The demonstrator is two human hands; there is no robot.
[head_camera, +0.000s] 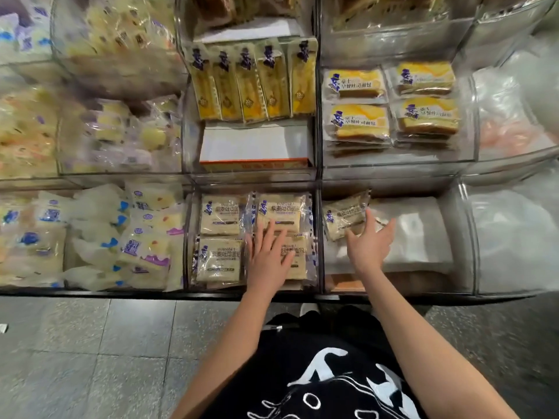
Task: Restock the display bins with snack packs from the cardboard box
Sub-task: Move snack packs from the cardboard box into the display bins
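Clear display bins stand in rows in front of me. In the lower middle bin several pale bread snack packs lie flat; my left hand rests on the right ones with straight, spread fingers. In the lower right bin a single pale snack pack lies tilted at the back left on a white liner. My right hand is over that bin, fingers spread, its fingertips at the pack's right edge. No cardboard box is in view.
Yellow bread packs stand upright in the upper middle bin, above a white and orange box. Stacks of yellow toast packs fill the upper right bin. Bins on the left hold mixed packs. Grey tiled floor lies below.
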